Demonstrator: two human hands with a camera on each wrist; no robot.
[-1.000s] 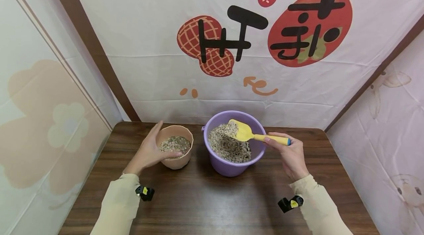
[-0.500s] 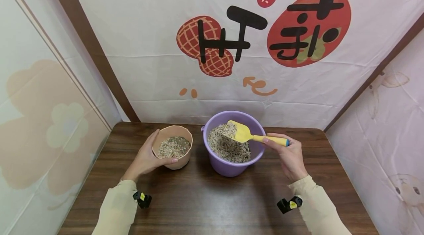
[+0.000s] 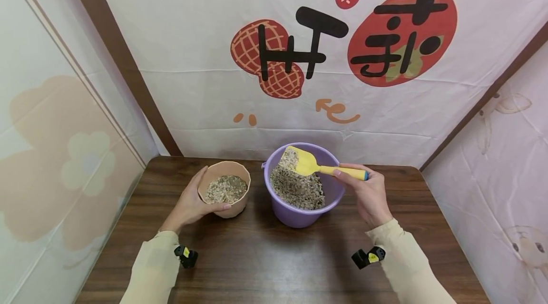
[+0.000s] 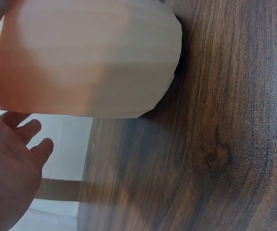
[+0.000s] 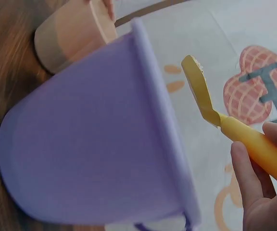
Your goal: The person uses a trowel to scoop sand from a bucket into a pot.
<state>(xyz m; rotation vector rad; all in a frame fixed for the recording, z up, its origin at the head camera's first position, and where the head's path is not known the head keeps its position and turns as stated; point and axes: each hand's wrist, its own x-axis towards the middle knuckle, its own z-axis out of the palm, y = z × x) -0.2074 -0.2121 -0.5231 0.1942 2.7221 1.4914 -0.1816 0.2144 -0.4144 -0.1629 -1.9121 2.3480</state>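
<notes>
A peach-coloured plant pot, partly filled with speckled gritty soil, stands on the table at left. My left hand holds it by the side, thumb over the near rim and fingers round the far left; its outer wall fills much of the left wrist view. To the right is a purple bucket with more of the grainy mix inside. Above its rim my right hand grips the yellow handle of a small hand trowel. The trowel's blade carries a heap of the pale grains.
The dark wood table carries both containers near its back edge. A printed white cloth rises right behind them, and patterned cloth panels stand at either side. The bucket's handle shows low in the right wrist view.
My left hand has closed in from beside the pot onto its rim and side. The loaded trowel has risen and moved slightly left and back over the bucket.
</notes>
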